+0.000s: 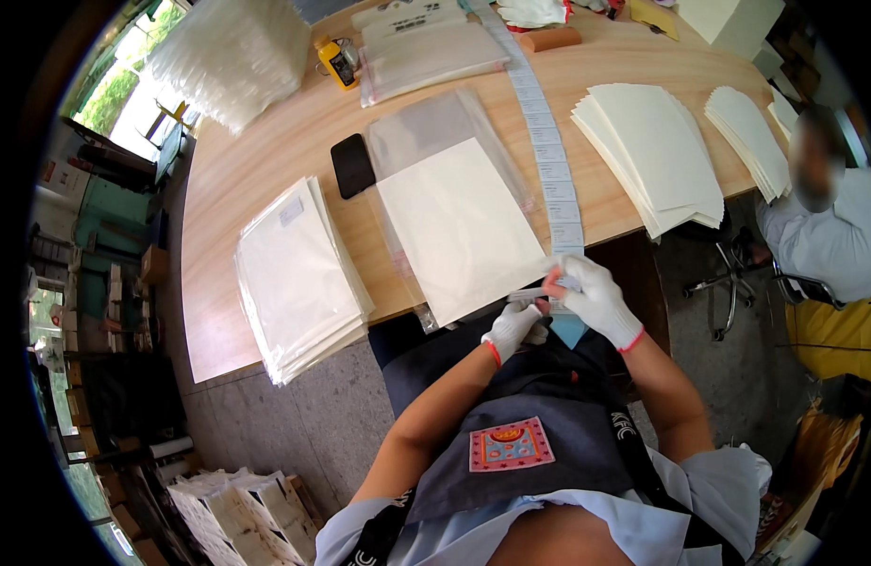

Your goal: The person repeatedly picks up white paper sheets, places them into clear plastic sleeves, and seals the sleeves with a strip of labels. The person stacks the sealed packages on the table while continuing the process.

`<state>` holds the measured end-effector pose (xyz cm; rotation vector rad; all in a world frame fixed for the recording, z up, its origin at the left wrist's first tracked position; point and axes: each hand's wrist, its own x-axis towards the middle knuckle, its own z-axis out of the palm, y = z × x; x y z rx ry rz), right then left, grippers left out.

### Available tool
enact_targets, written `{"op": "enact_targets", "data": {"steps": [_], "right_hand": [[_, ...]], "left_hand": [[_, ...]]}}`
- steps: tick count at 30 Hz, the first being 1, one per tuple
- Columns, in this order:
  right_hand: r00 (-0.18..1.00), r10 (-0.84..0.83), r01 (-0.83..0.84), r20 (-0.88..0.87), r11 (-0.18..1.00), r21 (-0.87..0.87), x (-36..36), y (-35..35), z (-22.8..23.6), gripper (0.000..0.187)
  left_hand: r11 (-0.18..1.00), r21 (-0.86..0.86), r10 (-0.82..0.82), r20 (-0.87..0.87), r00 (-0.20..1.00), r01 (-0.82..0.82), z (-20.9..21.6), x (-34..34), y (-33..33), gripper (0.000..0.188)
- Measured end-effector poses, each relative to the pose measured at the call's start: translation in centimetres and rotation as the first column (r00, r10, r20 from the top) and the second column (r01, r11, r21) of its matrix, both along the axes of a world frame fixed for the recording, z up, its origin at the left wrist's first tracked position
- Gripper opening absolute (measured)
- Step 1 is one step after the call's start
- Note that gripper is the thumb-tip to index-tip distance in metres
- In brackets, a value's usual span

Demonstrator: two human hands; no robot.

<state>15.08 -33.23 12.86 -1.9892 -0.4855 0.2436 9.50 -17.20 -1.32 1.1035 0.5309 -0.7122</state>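
Both my hands wear white knit gloves with red cuffs and bare fingertips, and they meet at the table's front edge. My left hand (514,330) is closed beside the lower corner of a white sheet (459,226); what its fingers hold is mostly hidden. My right hand (594,297) pinches the near end of a long strip of labels (553,170), which runs down the table. A bluish end of backing paper (568,330) hangs below that hand. The white sheet lies on clear plastic bags (431,123).
Left of the sheet sits a stack of bagged white sheets (294,274), with a black phone (352,166) behind. Fanned white sheets (647,151) lie at right. Farther back are a yellow bottle (336,62) and more plastic bags (431,61). A person (827,226) sits at right.
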Motion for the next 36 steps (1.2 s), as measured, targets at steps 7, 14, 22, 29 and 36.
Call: {"op": "enact_targets", "data": {"steps": [7,14,22,29,36], "right_hand": [[0.878,0.170,-0.005,-0.448,0.938,0.346,7.1,5.8,-5.6,0.008],[0.954,0.226,-0.248,-0.196,0.964,-0.095,12.5,8.8,-2.0,0.012],[0.964,0.014,0.119,0.267,0.871,-0.476,15.3,10.9,-5.2,0.023],[0.882,-0.209,0.290,0.423,0.947,-0.136,11.0,8.3,-3.4,0.037],[0.893,0.098,-0.308,-0.440,0.846,-0.435,0.5,1.4,-4.1,0.026]], "left_hand": [[0.605,-0.176,0.794,0.067,0.604,-0.776,1.2,-4.7,8.9,0.013],[0.821,0.019,0.554,0.212,0.805,-0.570,5.0,-13.7,12.9,0.021],[0.827,0.051,0.545,0.171,0.821,-0.560,5.9,-14.5,12.0,0.021],[0.841,0.021,0.527,0.197,0.827,-0.541,6.2,-14.6,12.6,0.028],[0.815,0.119,0.472,0.430,0.769,-0.567,9.6,-13.1,13.9,0.038]]}}
